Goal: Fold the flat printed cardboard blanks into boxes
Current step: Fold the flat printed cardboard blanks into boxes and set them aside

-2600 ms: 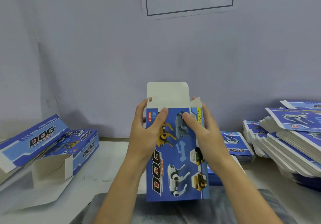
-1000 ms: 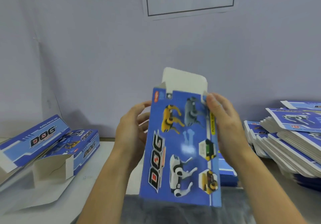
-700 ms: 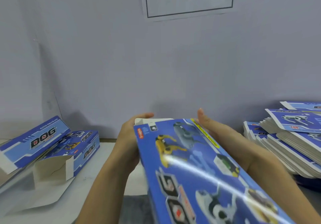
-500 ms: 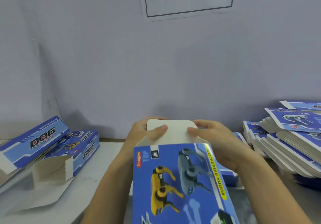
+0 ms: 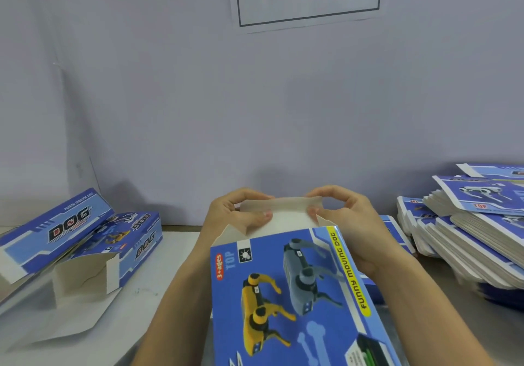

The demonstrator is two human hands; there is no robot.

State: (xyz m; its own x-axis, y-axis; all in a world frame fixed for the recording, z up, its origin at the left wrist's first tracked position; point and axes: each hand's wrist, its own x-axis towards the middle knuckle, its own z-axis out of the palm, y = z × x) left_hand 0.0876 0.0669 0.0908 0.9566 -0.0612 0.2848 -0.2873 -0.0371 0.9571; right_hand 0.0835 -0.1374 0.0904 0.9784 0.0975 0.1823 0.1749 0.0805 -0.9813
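In the head view, the box (image 5: pixel 295 294) is held in the air over the table (image 5: pixel 158 286), its open top end tilted away from the person, printed face up. Both hands work the white lid flap (image 5: pixel 280 212): the left hand (image 5: pixel 235 215) pinches its left corner, thumb on the near face and fingers curled over the far edge, and the right hand (image 5: pixel 348 223) pinches the right corner the same way. The tuck strip along the flap's far edge appears to be getting creased. To do this well, I would bend the strip sharply along its score with even pressure from both hands, keep the side flaps tucked inward, then steer the strip inside the front wall without buckling. Folded boxes (image 5: pixel 85 238) lie to the left, flat blanks (image 5: pixel 476 223) stacked to the right.
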